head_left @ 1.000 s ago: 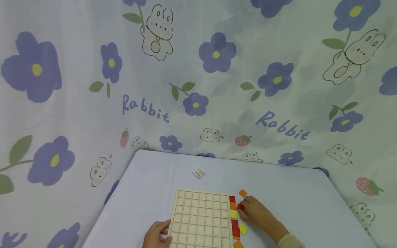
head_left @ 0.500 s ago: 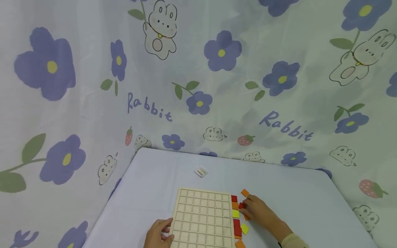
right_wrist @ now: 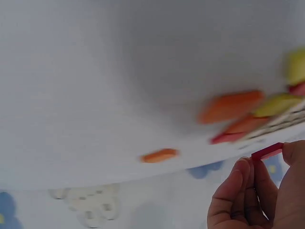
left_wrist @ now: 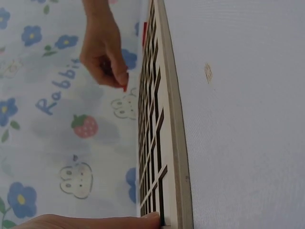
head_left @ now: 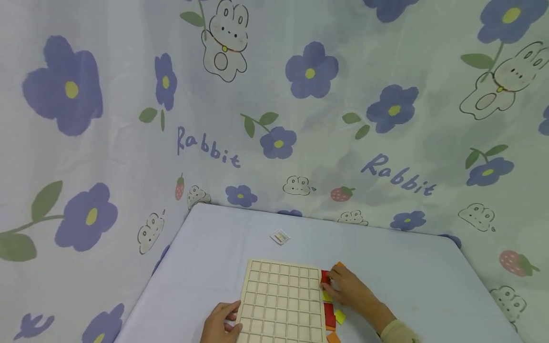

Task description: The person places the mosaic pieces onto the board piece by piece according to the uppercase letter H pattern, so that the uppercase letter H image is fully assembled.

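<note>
A light wooden grid board (head_left: 280, 300) lies at the front of the table. My left hand (head_left: 220, 324) grips its left edge, and in the left wrist view the tip of a digit (left_wrist: 151, 217) lies over the rim. Pinched between thumb and fingers of my right hand (head_left: 353, 293) is a red square tile (right_wrist: 268, 151), raised above the table in the right wrist view. In the head view this hand is over the board's right edge, partly hiding the tiles there. A yellow tile (head_left: 340, 316) and an orange tile (head_left: 333, 337) lie loose close by.
Red tiles (head_left: 329, 312), with orange and yellow ones, line the board's right side. Another orange tile (right_wrist: 159, 155) lies apart, farther back. A small printed card (head_left: 280, 237) lies behind the board. A patterned curtain (head_left: 313, 143) hangs around the white table (head_left: 386, 257).
My right hand has picked up the red tile from among the loose ones and moved slightly left with it, to the board's right edge. My left hand keeps its grip on the board.
</note>
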A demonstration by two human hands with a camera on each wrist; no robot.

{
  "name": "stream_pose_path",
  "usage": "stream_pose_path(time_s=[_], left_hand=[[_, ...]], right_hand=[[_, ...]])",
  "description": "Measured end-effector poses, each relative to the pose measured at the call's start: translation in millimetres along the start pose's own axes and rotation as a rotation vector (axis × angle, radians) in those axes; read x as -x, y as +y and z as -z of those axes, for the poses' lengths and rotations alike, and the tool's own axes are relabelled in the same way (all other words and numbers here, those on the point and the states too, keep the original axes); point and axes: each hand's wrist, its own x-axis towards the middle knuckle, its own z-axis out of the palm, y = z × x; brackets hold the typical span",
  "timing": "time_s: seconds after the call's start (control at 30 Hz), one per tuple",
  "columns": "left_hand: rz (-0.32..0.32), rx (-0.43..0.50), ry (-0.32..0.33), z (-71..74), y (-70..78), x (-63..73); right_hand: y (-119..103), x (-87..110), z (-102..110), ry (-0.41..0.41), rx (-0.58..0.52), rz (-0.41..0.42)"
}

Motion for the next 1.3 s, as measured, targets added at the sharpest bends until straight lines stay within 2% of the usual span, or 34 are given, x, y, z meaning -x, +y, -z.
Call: stream_pose_path(time_s=[0.17,0.3,0.5,0.67,0.77,0.83,0.93,1.07,1.13,1.2,1.3], left_hand=[[-0.005,-0.003,0.008,1.2,1.1,1.7],[-0.008,0.002,-0.001,0.6,0.5,2.7],[-0.007,-0.002,0.004,-2.2,-2.8,2.5],[-0.007,0.002,0.017,-2.9,-4.5,3.1],[-0.010,-0.001,0.023,-3.7,-5.6,3.8],[-0.008,0.001,0.025,-4.1,-6.3,3.7],[-0.004,0.004,0.020,-4.2,-6.6,3.3],[-0.011,0.002,0.024,-4.0,-7.2,3.3],[-0.017,-0.004,0.029,-3.9,-7.6,3.4],[-0.016,-0.003,0.034,-4.0,-7.6,3.6],[-0.017,-0.004,0.027,-3.7,-6.7,3.9]], right_hand=[[-28.9,-34.9,-4.4,0.017,-0.052,0.136],[-42.7,-51.6,-11.3,-0.008,-0.034,0.189],[-46.0,-55.6,-19.4,-0.026,0.006,0.239],[-47.0,-55.5,-23.9,-0.040,0.020,0.243],[-47.2,-53.4,-22.8,-0.049,0.010,0.245],[-45.4,-51.6,-20.8,-0.045,-0.036,0.234],[-37.4,-46.9,-13.2,-0.025,-0.157,0.145],[-18.8,-38.0,-0.9,-0.032,-0.310,-0.106],[-9.1,-32.6,1.9,-0.062,-0.339,-0.233],[-1.2,-26.7,2.8,-0.106,-0.347,-0.325],[7.2,-18.1,0.5,-0.154,-0.347,-0.384]])
